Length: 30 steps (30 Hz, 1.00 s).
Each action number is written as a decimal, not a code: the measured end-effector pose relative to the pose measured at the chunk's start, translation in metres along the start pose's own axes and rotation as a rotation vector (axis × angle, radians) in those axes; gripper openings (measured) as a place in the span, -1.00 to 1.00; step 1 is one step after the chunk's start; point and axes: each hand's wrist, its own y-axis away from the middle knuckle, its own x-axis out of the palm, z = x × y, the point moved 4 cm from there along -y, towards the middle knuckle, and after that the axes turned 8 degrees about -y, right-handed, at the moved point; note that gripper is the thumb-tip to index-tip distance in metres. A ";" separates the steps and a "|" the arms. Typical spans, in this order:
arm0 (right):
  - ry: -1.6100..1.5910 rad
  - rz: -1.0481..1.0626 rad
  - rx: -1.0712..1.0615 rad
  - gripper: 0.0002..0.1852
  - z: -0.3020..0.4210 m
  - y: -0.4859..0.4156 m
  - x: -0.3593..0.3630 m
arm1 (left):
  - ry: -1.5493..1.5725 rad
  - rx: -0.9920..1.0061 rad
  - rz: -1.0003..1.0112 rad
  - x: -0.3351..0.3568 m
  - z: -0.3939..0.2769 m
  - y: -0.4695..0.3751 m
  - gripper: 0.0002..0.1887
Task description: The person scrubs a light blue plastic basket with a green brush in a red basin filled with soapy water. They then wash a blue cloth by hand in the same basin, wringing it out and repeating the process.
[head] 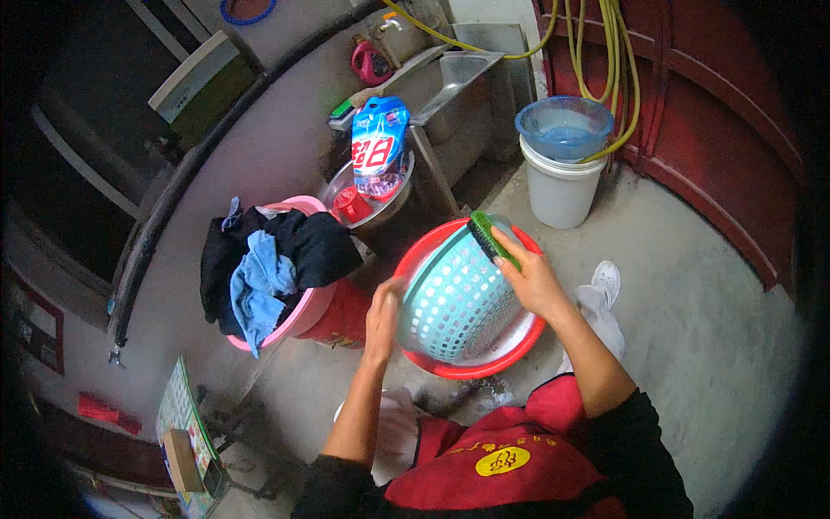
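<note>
A mint-green perforated plastic basket (454, 298) is tilted inside a red-rimmed basin (463, 374), its holed outer side facing up. My left hand (384, 318), slightly blurred, grips the basket's rim at the left. In my right hand (533, 279) is a green scrub brush (487, 235) with dark bristles, held at the basket's upper right edge. Whitish suds or water (512, 340) show in the basin below the basket. The fingers of my left hand are partly hidden behind the rim.
Left, a pink tub (314, 314) holds dark clothes (311, 240) and a blue cloth (260, 279). Beyond it, a metal bowl (405, 188) holds a red cup (352, 205) and a blue detergent bag (380, 136). A white bucket (561, 194) bears a blue basin (564, 123) near a yellow hose (609, 58).
</note>
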 end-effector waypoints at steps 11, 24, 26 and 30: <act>0.479 0.272 0.127 -0.52 0.030 0.005 0.026 | -0.348 -0.088 -0.110 0.031 -0.032 -0.043 -0.52; 0.337 0.062 0.204 -0.57 0.006 -0.025 -0.003 | -0.261 -0.073 -0.093 0.031 -0.010 -0.040 -0.57; 0.352 0.070 0.113 -0.55 0.000 -0.017 0.003 | -0.342 -0.091 -0.088 0.032 -0.010 -0.040 -0.56; 0.440 0.400 0.043 -0.55 0.049 0.004 0.040 | -0.316 -0.028 -0.165 0.029 -0.014 -0.039 -0.55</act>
